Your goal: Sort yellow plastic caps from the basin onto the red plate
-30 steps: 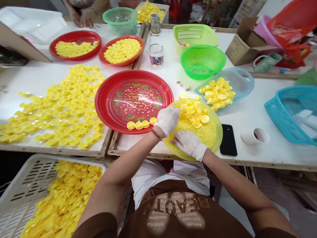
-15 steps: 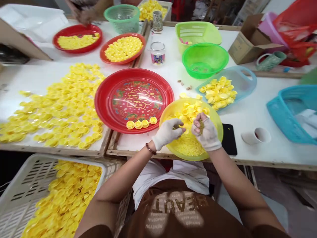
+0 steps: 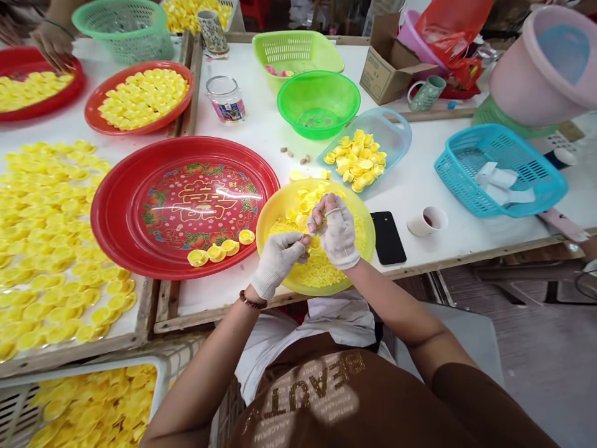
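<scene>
Two white-gloved hands, the left hand point(image 3: 281, 255) and the right hand point(image 3: 339, 233), hover over a translucent yellow round plastic bowl point(image 3: 368, 231), fingertips nearly meeting. Left hand: thumb and forefinger are drawn together at the tips; whether a piece sits between them cannot be told. Right hand: fingers curl towards the palm, tips turned to the left hand; contents, if any, are hidden.

Below the hands, the bowl holds small pale-yellow granules point(image 3: 317, 275) and, just beyond the fingers, a heap of shiny yellow cup-shaped pieces point(image 3: 308, 199). Left of the left hand lies a large red round tray with a printed pattern point(image 3: 112, 205); four yellow round cups point(image 3: 216, 252) rest in its near right part, three close together, the fourth slightly nearer the hand. Beyond the right hand, a translucent blue tray with a loop handle point(image 3: 394, 138) bears a separate yellow pile point(image 3: 357, 160). A flat black phone point(image 3: 388, 239) lies to the right of the right hand.

Assessment: the step in hand is judged to be close fingertip handling of something small, both hands acting on one spot. On that reading, the next move calls for a light, steady pinch, with the hands above the bowl so that anything let slip lands inside.
</scene>
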Motion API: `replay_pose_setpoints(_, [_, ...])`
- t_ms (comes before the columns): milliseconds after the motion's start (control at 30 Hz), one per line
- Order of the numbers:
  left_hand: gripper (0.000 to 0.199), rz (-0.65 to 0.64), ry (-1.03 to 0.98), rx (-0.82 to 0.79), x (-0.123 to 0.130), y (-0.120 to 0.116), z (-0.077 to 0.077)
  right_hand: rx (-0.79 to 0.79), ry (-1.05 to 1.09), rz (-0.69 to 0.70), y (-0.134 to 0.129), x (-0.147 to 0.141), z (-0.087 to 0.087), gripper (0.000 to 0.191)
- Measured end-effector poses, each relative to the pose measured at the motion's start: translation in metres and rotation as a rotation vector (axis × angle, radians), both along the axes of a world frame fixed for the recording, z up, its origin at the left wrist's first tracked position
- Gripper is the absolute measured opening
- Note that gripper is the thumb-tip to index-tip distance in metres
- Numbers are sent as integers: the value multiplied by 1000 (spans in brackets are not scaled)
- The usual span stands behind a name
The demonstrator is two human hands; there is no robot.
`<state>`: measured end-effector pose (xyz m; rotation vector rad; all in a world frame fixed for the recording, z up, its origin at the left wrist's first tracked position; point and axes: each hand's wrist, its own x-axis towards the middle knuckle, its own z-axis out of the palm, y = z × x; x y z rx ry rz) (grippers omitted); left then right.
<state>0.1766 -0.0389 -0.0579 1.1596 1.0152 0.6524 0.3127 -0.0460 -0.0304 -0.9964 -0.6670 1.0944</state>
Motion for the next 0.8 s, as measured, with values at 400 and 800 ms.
replay_pose_setpoints(400, [48, 47, -77, -147, 0, 1, 3, -90, 93, 9, -1, 15, 0, 52])
replay_pose_setpoints(800, [45, 98, -82, -101, 3, 2, 1, 59, -657, 186, -28, 29, -11, 27])
